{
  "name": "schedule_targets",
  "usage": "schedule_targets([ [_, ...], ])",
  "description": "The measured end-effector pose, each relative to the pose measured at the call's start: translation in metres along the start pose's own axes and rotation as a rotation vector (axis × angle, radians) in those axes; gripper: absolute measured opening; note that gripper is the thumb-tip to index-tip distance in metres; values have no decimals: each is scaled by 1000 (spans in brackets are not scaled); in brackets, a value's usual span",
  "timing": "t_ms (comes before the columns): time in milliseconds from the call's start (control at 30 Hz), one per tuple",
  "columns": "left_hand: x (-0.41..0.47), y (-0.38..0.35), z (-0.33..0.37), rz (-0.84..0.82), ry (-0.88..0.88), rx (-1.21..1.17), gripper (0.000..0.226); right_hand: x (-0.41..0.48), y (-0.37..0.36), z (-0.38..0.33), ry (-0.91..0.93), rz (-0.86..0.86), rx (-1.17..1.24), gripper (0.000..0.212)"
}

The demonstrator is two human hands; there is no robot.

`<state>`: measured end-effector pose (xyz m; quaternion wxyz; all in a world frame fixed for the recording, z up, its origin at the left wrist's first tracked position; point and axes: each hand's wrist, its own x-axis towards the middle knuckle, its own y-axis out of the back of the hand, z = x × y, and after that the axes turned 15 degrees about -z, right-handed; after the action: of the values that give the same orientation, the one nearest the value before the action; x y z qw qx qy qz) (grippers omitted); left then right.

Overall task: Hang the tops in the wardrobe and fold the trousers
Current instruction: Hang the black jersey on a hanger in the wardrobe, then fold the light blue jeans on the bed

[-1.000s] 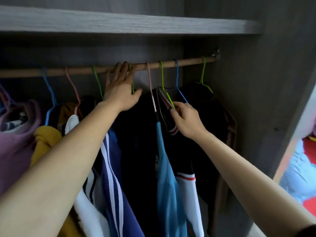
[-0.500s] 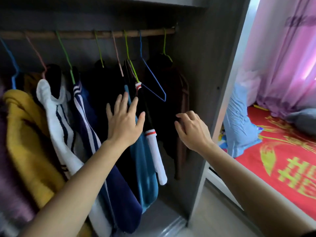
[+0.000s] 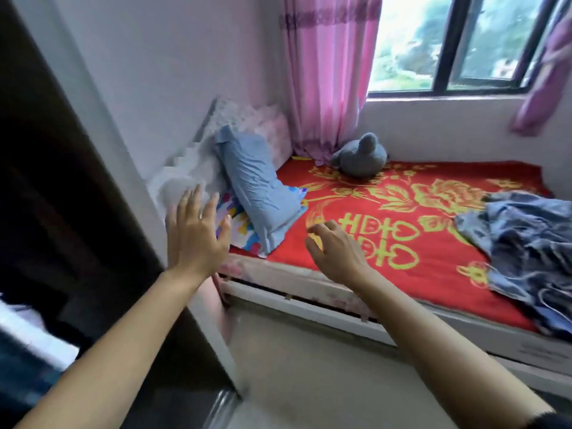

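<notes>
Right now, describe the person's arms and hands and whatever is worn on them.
Both hands are bare: the left hand and right hand show no gloves, rings, watch or bracelet. The left forearm is uncovered to the picture's edge. The right forearm is uncovered too, up to a dark sleeve edge at the bottom right corner.

Your left hand (image 3: 198, 239) off the brown wooden rail, right hand (image 3: 335, 253) off the black collar, both now before the red floral bedspread (image 3: 356, 193).
</notes>
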<state>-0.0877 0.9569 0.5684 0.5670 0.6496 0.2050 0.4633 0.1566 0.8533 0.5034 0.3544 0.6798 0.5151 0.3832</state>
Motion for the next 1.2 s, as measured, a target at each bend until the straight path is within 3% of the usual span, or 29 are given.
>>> schedule_targets([
  [200,50,-108,231,-224,-280,-122,65,-95,66,212,-383,11,-18,37],
  [367,74,-175,360,-396,-484,-116,63,-159,98,332,-632,0,-112,42],
  [600,131,-266,468,-525,-642,-128,65,-159,106,444,-839,-3,-80,41],
  [1000,327,-402,619,-658,-833,-67,69,-75,157,633,-1159,-102,-54,43],
  [1200,343,-471,711,-812,-919,-82,73,-91,158,707,-1270,-170,67,45],
])
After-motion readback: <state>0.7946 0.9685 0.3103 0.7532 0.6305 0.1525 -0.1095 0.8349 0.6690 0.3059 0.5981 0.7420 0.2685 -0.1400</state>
